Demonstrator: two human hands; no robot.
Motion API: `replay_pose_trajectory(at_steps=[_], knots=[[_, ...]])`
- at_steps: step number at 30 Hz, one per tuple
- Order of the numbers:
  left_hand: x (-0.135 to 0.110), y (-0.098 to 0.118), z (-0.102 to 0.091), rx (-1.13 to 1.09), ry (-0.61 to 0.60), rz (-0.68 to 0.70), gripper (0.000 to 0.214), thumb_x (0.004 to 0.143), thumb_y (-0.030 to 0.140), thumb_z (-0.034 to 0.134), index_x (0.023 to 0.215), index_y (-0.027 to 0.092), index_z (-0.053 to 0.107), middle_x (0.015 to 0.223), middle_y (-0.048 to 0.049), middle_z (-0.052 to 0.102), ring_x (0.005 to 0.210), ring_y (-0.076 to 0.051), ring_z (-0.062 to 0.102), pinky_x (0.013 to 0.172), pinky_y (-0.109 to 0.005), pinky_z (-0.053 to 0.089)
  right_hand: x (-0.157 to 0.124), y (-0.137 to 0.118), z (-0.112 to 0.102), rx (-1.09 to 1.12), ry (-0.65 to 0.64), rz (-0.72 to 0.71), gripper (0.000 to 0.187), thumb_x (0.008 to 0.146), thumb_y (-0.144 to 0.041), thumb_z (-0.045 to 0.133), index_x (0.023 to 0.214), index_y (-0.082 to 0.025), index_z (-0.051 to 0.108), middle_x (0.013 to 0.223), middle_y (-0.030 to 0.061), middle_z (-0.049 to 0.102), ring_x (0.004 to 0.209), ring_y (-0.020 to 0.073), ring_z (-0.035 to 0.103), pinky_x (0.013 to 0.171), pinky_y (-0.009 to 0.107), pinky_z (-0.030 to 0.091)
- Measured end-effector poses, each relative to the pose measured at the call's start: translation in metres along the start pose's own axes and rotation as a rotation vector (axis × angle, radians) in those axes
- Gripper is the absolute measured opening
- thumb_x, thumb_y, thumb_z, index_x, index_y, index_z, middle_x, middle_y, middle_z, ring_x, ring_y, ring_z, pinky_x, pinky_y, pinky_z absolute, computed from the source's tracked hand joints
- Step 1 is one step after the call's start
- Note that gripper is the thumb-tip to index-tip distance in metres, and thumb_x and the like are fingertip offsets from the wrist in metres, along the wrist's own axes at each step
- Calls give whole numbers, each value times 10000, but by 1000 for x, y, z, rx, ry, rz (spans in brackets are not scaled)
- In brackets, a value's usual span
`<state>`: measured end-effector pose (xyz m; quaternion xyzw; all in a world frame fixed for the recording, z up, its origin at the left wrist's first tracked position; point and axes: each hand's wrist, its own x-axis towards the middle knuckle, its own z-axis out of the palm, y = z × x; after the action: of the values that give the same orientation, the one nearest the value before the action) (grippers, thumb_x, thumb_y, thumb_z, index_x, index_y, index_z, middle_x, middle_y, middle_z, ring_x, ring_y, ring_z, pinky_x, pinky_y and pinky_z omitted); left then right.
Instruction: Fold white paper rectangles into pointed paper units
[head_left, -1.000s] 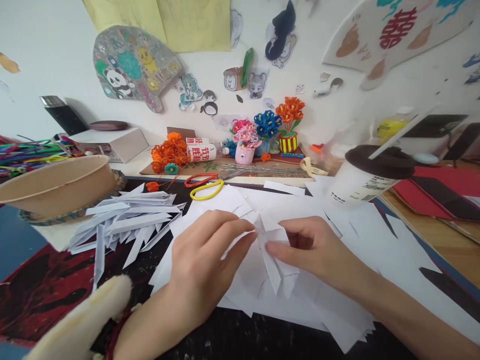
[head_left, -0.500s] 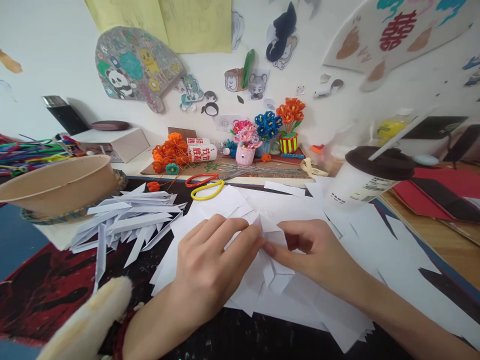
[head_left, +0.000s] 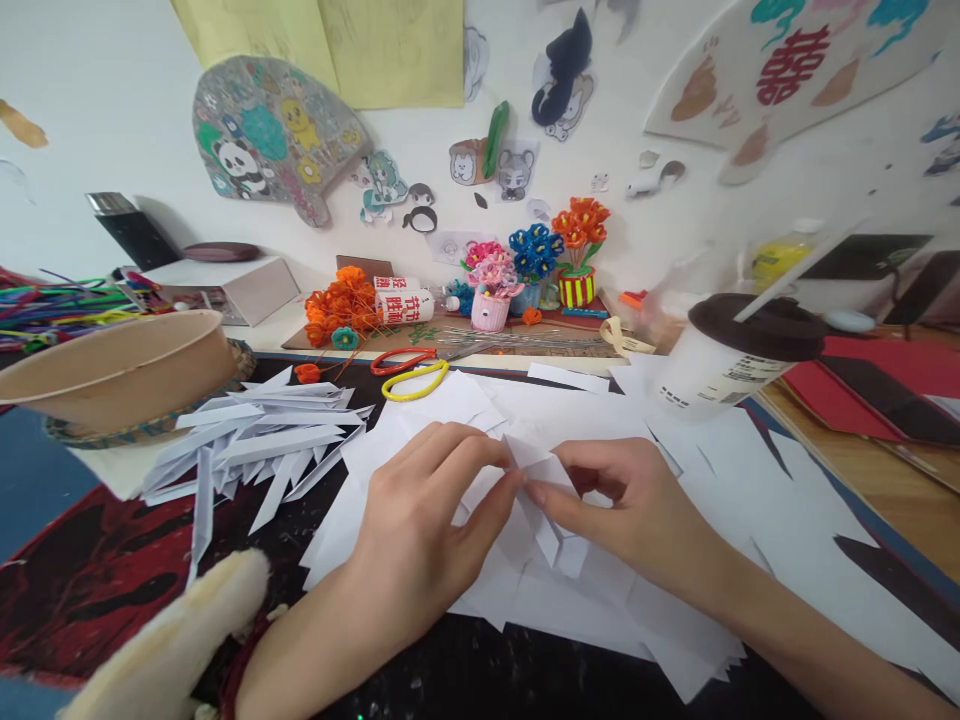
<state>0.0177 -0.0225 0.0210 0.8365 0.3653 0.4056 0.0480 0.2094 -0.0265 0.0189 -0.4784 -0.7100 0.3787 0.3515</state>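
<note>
Between my two hands is a small piece of folded white paper [head_left: 546,530], with creased flaps pointing up and down. My left hand [head_left: 427,510] pinches its upper left side between thumb and index finger. Closed on its right edge, my right hand [head_left: 634,500] has its thumb in front and its other fingers curled behind. Beneath both hands lie loose sheets of white paper [head_left: 495,600], spread and overlapping. To the left is a heap of folded paper strips [head_left: 259,440]. Scissors [head_left: 415,380] with one red and one yellow handle lie just beyond the sheets.
A white cup [head_left: 705,375] with a dark lid and straw stands at the right. On the left is a beige bowl [head_left: 120,365]. Pipe-cleaner flowers [head_left: 491,285] in pots line the back, beside an orange bunch [head_left: 345,305]. A plush band [head_left: 180,640] is near my left wrist.
My left thumb has shifted and now shows clearly in a pinch, with the fingers drawn slightly back. The folded paper has tilted a little, showing more of its upper flap.
</note>
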Motion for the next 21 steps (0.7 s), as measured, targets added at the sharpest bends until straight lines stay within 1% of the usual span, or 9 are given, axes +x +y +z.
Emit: replay_pose_trajectory(at_steps=[4, 7, 10, 13, 16, 19, 21], knots=[[2, 2, -1, -84, -34, -103, 72, 864, 138, 581, 901, 199, 572, 824, -9, 627, 723, -136, 559, 645, -260, 458, 1, 2, -1, 16, 5, 15, 414, 838, -332, 595, 536, -195, 346, 533, -56, 284, 516, 94, 273, 458, 241, 234], [4, 1, -2, -129, -61, -159, 80, 850, 153, 609, 908, 202, 584, 832, -1, 637, 712, -131, 553, 636, -256, 456, 2, 3, -2, 56, -4, 25, 424, 830, -336, 601, 537, -197, 328, 543, -59, 262, 519, 93, 255, 457, 240, 225], [6, -1, -4, -192, -116, -197, 109, 835, 208, 655, 929, 210, 601, 859, 2, 655, 722, -134, 560, 640, -258, 459, 3, 5, -3, 90, -22, 35, 429, 825, -338, 602, 541, -199, 313, 554, -59, 250, 527, 94, 251, 459, 239, 219], [10, -5, -8, -245, -180, -238, 94, 837, 197, 657, 922, 221, 624, 862, 14, 667, 706, -126, 555, 630, -250, 447, 4, 6, -5, 56, -24, 31, 454, 811, -337, 613, 547, -203, 269, 565, -65, 216, 529, 94, 223, 467, 243, 214], [12, -7, -11, -268, -216, -237, 60, 837, 194, 663, 889, 220, 646, 857, 15, 660, 738, -130, 555, 634, -249, 428, 4, 7, -7, 22, -63, 13, 454, 806, -335, 616, 564, -203, 256, 589, -64, 208, 547, 98, 215, 487, 247, 221], [13, -7, -12, -291, -227, -203, 20, 834, 211, 675, 845, 207, 659, 839, 2, 624, 810, -148, 556, 706, -270, 427, 4, 7, -9, 27, -116, -3, 441, 813, -323, 610, 575, -201, 259, 607, -62, 202, 563, 102, 214, 502, 250, 220], [13, -5, -12, -291, -235, -201, 27, 838, 190, 662, 815, 203, 656, 819, 4, 600, 815, -150, 547, 731, -280, 419, 5, 6, -9, 30, -131, -8, 436, 815, -301, 602, 581, -202, 248, 614, -61, 193, 567, 103, 208, 506, 253, 216]])
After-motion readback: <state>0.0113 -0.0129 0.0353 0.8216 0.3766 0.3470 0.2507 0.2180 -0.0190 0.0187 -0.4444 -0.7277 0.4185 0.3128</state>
